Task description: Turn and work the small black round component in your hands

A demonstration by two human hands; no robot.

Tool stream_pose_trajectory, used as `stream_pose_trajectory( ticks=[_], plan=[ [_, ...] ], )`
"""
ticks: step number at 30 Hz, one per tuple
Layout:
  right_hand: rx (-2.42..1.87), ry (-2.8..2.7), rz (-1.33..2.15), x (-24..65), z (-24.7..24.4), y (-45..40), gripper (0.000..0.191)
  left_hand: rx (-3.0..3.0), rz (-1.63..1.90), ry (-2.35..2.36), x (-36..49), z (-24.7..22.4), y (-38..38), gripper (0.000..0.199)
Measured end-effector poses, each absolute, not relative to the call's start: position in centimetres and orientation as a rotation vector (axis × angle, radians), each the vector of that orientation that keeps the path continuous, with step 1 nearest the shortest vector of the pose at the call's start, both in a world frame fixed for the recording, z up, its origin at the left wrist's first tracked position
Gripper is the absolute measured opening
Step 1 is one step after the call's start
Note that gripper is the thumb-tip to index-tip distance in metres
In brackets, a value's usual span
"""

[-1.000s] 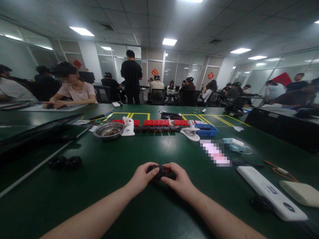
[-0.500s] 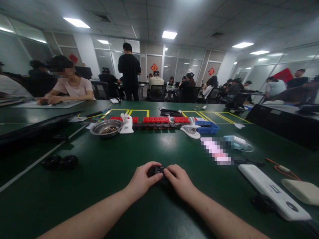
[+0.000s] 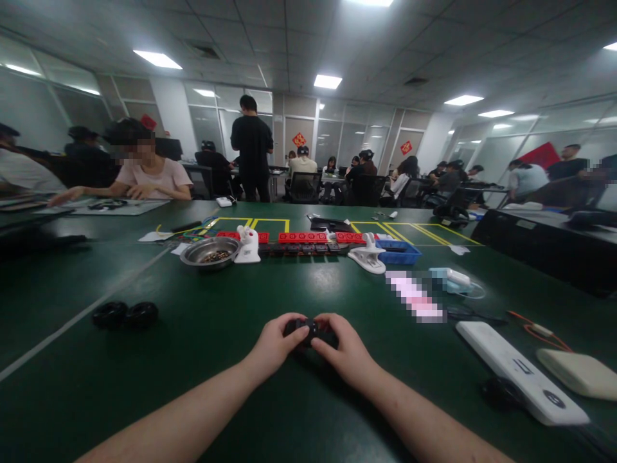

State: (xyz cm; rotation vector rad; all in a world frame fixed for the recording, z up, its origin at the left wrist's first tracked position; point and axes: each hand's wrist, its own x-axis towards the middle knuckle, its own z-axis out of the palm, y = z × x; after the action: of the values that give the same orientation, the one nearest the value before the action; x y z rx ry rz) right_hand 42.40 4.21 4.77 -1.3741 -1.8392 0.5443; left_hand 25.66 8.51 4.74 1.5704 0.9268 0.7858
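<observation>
Between my two hands is a small black part (image 3: 312,326), too dark and partly covered for me to make out its exact kind. My left hand (image 3: 279,339) grips its left end, thumb on the near side and fingers curled over the far side. From the right, my right hand (image 3: 344,344) closes on the other end, its thumb along the near face. Both hands are low over the green table (image 3: 231,308). Ahead of them, a row of black parts (image 3: 308,248) lies in front of red trays (image 3: 309,237).
A metal bowl (image 3: 211,253) of small pieces stands beside a white clip stand (image 3: 248,247). Farther right are another white clip (image 3: 369,256), a blue tray (image 3: 400,252) and a white power strip (image 3: 520,370). Black rolls (image 3: 126,314) lie left. A co-worker (image 3: 152,170) sits across the table.
Both hands have shifted their grip on the black part, and more of its middle shows. The view has tilted up and turned slightly left. The co-worker's arm has reached out sideways.
</observation>
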Motion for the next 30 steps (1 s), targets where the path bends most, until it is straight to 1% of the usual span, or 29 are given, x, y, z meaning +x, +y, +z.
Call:
stream_pose_trajectory(
  ticks=[2, 6, 8, 11, 14, 18, 22, 26, 27, 30],
  plan=[
    [-1.408, -1.824, 0.546, 42.4, 4.7, 4.4, 0.023, 1.605, 0.820, 0.946, 25.7, 5.0, 8.2, 0.035],
    [-1.459, -1.868, 0.548, 42.5, 4.5, 4.7, 0.044, 1.723, 0.848, 0.981, 25.8, 5.4, 7.6, 0.033],
    [-1.459, -1.891, 0.562, 42.5, 4.5, 4.8, 0.048, 1.746, 0.836, 0.981, 25.8, 5.4, 7.5, 0.034],
    [-1.455, -1.889, 0.609, 42.4, 4.6, 4.8, 0.048, 1.769, 0.823, 0.977, 25.9, 5.2, 7.7, 0.035],
    [-1.477, -1.866, 0.663, 42.5, 4.6, 4.9, 0.041, 1.759, 0.804, 0.964, 25.8, 5.0, 8.2, 0.036],
    [-1.405, -1.798, 0.713, 42.7, 4.4, 4.9, 0.018, 1.646, 0.793, 0.931, 25.8, 4.7, 8.7, 0.040],
    [-1.329, -1.824, 0.671, 42.6, 4.5, 4.6, 0.028, 1.573, 0.809, 0.921, 25.8, 4.5, 8.7, 0.040],
    [-1.351, -1.835, 0.581, 42.6, 4.5, 4.5, 0.023, 1.532, 0.844, 0.905, 25.9, 4.6, 8.3, 0.037],
    [-1.377, -1.828, 0.559, 42.6, 4.5, 4.6, 0.026, 1.544, 0.849, 0.912, 25.9, 4.6, 8.2, 0.036],
    [-1.443, -1.831, 0.536, 42.8, 4.3, 4.9, 0.044, 1.643, 0.865, 0.948, 25.9, 4.9, 7.9, 0.033]
  ],
)
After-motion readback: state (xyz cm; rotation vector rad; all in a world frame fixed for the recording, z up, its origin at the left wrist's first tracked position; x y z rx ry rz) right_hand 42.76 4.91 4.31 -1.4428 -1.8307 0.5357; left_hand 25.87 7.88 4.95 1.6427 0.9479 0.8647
